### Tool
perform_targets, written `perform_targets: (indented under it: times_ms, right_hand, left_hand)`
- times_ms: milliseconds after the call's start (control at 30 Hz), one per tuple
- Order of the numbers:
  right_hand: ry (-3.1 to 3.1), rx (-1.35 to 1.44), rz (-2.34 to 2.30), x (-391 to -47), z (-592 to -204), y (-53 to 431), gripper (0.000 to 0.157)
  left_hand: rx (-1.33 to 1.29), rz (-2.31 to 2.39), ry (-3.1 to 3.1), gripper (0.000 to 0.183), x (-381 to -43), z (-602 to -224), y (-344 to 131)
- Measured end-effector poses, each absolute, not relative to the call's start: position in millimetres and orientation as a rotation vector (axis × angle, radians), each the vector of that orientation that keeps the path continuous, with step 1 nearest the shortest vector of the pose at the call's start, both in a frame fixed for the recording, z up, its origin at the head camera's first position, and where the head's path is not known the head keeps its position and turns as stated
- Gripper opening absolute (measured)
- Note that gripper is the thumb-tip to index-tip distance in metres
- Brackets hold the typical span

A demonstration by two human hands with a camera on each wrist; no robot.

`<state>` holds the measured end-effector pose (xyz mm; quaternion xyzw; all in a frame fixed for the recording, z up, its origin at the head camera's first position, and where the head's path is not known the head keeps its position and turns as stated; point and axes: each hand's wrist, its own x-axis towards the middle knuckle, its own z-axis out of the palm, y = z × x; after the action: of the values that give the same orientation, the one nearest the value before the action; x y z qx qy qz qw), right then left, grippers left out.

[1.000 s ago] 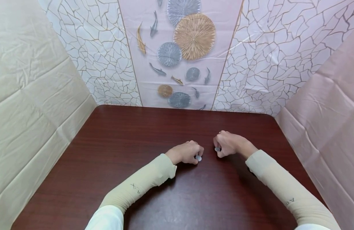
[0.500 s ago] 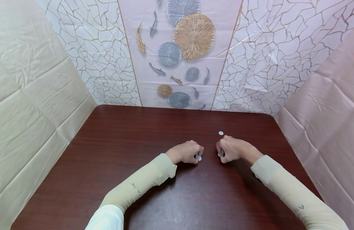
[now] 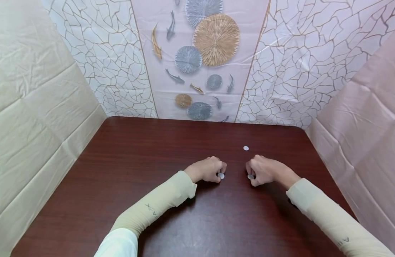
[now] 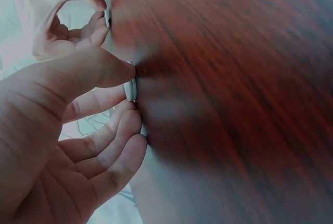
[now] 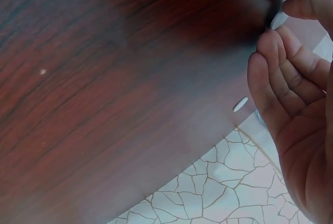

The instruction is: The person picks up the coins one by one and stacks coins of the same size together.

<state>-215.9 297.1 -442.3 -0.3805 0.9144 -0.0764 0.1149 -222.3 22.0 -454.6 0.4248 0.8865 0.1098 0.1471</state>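
On the dark wooden table (image 3: 136,185), left to right: I see the left hand (image 3: 206,170) pinching a small grey disc (image 3: 221,175) edge-down against the wood, then the right hand (image 3: 265,170) pinching a second disc (image 3: 250,176) the same way. A third disc (image 3: 246,148) lies flat just beyond the right hand (loose, untouched). My judgement: keep each pinch light and near the rim, edge square to the wood, so neither disc skids.
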Motion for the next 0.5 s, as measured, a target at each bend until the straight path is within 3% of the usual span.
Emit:
perform_targets:
  times_ms: [500]
  right_hand:
    - [2.672,-1.031,-0.242,-211.8,-440.4,300.0,0.009]
  left_hand:
    - [1.213,0.303,2.553,0.013,-221.3,-453.5,23.8]
